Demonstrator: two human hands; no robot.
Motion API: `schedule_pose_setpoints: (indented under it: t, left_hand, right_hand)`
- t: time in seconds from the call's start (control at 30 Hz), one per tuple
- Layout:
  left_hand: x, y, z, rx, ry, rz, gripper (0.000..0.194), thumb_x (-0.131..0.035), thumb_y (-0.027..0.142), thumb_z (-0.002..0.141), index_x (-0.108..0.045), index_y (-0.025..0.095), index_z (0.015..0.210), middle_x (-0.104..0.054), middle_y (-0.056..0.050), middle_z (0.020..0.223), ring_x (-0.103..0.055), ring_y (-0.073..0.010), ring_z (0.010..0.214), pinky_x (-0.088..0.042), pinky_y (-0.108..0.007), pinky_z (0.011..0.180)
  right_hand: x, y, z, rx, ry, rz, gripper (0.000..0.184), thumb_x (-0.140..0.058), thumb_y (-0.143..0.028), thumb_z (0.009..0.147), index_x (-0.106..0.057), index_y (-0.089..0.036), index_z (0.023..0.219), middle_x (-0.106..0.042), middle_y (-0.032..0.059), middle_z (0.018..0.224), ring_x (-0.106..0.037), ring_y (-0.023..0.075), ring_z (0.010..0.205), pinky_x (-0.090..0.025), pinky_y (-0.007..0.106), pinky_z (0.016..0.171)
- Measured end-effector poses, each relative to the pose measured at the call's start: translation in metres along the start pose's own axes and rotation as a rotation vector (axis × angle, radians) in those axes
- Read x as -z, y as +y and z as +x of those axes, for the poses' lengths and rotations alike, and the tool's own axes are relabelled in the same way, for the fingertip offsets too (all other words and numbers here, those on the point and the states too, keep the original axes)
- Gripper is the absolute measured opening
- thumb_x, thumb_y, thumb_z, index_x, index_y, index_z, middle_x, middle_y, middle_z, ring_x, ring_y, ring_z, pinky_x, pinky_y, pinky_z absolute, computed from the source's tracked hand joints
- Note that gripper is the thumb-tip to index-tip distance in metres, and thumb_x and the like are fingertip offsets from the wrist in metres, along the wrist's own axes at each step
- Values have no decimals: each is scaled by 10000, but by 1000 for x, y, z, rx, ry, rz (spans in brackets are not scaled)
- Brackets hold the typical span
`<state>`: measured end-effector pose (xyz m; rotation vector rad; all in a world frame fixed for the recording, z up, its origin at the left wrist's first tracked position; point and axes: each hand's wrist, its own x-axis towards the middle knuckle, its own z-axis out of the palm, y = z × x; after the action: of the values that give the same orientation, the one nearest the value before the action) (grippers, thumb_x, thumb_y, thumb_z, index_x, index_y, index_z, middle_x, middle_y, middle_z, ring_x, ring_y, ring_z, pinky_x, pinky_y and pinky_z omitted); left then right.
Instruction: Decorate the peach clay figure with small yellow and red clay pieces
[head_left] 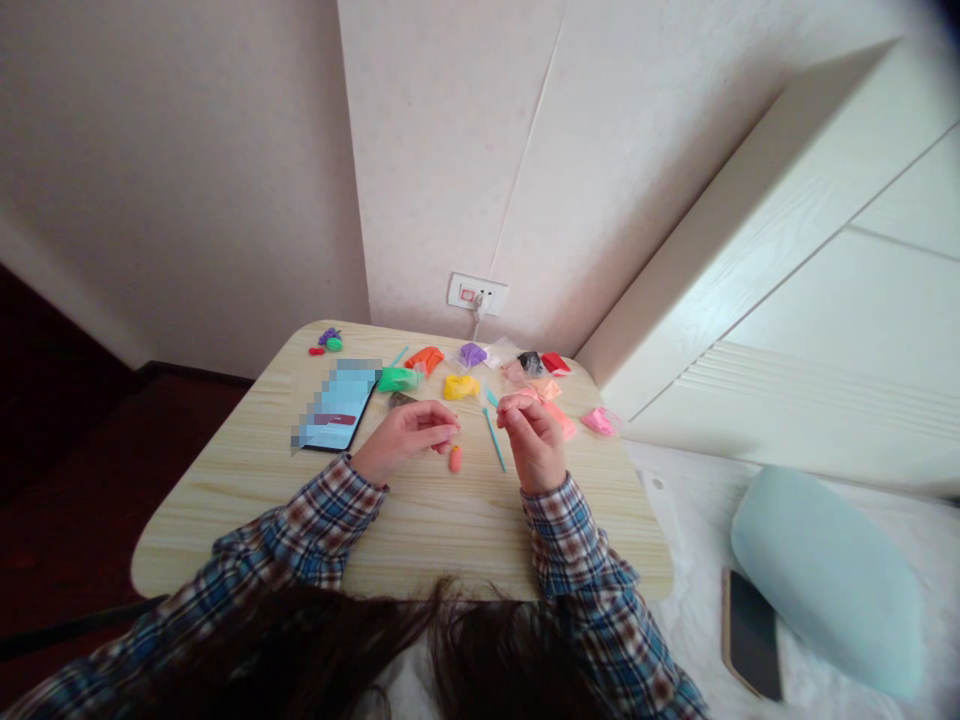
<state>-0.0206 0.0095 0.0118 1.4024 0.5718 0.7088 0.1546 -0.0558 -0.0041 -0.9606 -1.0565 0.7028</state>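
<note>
Left hand (416, 438) half curled, right hand (531, 440) pinched at thumb and fingertips, both are over the counter (435, 550); whether either grips a scrap I cannot tell. Just under the left hand's fingertips is a coral piece (455, 460). Between the hands lies a blue stick (494, 441), probably so either can take it. Left of the left hand, a phone (352, 390) lies screen-up, seemingly for viewing. Beyond the hands, bright packets (461, 387) lie spread, perhaps keeping colours apart.
</note>
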Motion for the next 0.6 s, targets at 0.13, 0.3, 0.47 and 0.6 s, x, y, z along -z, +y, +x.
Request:
schedule_pose_setpoints:
  t: [0.13, 0.3, 0.47, 0.6]
  left_hand:
    - [5, 2, 2, -14, 56, 62, 182, -669, 302, 720, -596, 136, 730, -600, 21, 627, -523, -87, 554, -423, -208, 539]
    - [14, 1, 6, -98, 154, 338, 220, -618, 363, 754, -567, 150, 754, -601, 15, 595, -573, -131, 554, -485, -259, 561]
    - [23, -4, 10, -147, 242, 519, 171, -641, 324, 749, -632, 153, 747, -666, -16, 717, -610, -153, 658, -482, -267, 641]
    - [26, -5, 11, -172, 266, 621, 150, -591, 279, 790, -678, 157, 806, -718, -46, 851, -641, -177, 796, -494, -283, 747]
  right_hand:
    - [-1, 0, 0, -37, -17, 64, 241, -622, -428, 771, -590, -203, 691, -524, -17, 680, -465, 114, 646, -381, 272, 628]
    - [0, 1, 1, -82, -34, 97, 224, -669, -418, 732, -606, -204, 707, -518, -19, 681, -456, 112, 639, -371, 269, 625]
    - [0, 0, 1, -108, -36, 108, 260, -673, -447, 714, -588, -203, 689, -502, -20, 668, -445, 113, 625, -365, 269, 607]
    - [-1, -1, 1, -118, -32, 110, 278, -670, -457, 711, -566, -202, 670, -493, -22, 668, -436, 110, 620, -363, 267, 605]
